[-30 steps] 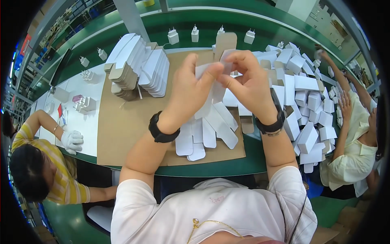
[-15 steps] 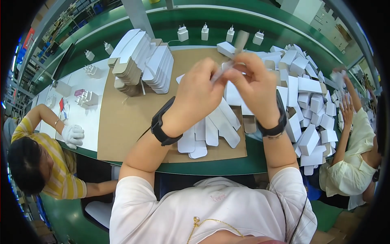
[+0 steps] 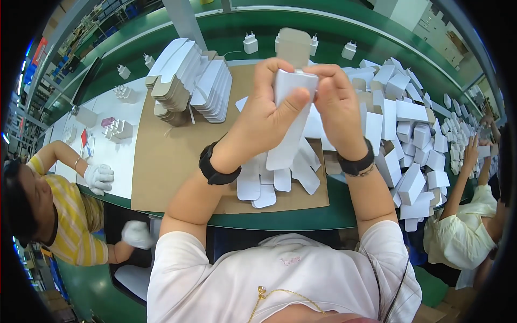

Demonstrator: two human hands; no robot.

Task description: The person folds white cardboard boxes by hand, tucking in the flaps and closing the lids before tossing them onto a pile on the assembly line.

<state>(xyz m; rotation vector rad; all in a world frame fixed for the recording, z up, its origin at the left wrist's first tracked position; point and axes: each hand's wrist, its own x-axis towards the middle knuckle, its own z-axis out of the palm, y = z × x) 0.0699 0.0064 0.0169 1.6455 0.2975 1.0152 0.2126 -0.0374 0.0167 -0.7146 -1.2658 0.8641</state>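
Observation:
Above the brown cardboard sheet [image 3: 161, 183], a small white carton [image 3: 293, 116] is held upright, its grey-brown end flap [image 3: 294, 46] standing open at the top. My left hand [image 3: 264, 116] is closed around the carton's left side, thumb across its front. At the upper right edge, by the flap, my right hand [image 3: 339, 102] pinches it with bent fingers. Several flat white cartons [image 3: 249, 182] lie on the sheet beneath my hands.
Tall stacks of flat cartons [image 3: 210, 97] stand at the left, and a heap of folded white boxes [image 3: 412, 140] at the right. White plug chargers [image 3: 250, 43] stand along the green surface behind. One co-worker [image 3: 64, 215] sits left, another person [image 3: 463, 231] right.
The carton, blurred and seen edge-on before, now shows its broad front with the flap up. My left hand has wrapped around it. The chargers behind have shifted slightly right.

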